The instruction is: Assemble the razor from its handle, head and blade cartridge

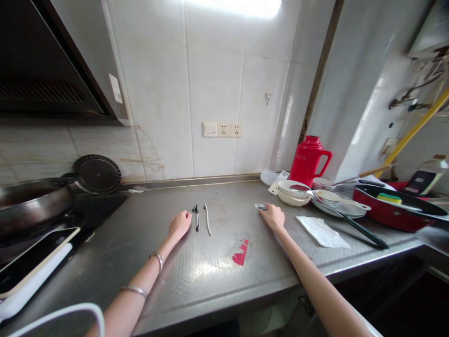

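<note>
My left hand [181, 223] rests closed on the steel counter, with no object showing in its curled fingers. Just to its right lies a small black and silver tool [197, 218] with a T-shaped head, like a peeler or razor. A thin whitish stick [207, 220], slightly bent, lies beside that tool. Farther right, my right hand [272, 216] is closed with its fingertips on a small clear-and-dark piece [261, 206], whose kind I cannot make out. Between the hands, nearer the front edge, lies a torn red piece [241, 253].
To the right are a white napkin [322, 231], stacked bowls [293, 199], a red thermos [307, 161] and a red pan [382, 217]. A metal pan [33, 203] sits on the stove at left. A white cable [70, 309] loops at the lower left.
</note>
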The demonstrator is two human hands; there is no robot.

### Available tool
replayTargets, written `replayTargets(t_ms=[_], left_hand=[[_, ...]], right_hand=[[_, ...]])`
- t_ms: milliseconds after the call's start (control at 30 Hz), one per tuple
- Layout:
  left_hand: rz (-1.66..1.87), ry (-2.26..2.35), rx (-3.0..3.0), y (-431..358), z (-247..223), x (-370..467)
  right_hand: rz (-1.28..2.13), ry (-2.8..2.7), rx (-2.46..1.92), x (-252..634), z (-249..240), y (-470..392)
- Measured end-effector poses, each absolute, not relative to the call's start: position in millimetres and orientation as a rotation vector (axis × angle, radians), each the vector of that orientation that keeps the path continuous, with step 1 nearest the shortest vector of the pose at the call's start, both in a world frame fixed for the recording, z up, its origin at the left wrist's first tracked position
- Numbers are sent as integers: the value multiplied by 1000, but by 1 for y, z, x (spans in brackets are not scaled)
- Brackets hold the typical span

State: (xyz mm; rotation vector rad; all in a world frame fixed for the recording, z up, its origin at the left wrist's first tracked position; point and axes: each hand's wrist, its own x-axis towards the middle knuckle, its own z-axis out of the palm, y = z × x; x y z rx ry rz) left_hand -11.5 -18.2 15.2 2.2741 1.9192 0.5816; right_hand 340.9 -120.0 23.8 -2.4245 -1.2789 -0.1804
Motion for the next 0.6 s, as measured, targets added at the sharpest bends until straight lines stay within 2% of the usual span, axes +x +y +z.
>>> replayTargets(t_ms=[400, 600], left_hand=[[617, 1913, 2259, -21, 16, -12], [638, 1912, 2268, -23, 15, -11]], right_hand=[[-80, -1460, -2218, 218, 27, -84], [-47, -1545, -2142, 183, 22, -72]])
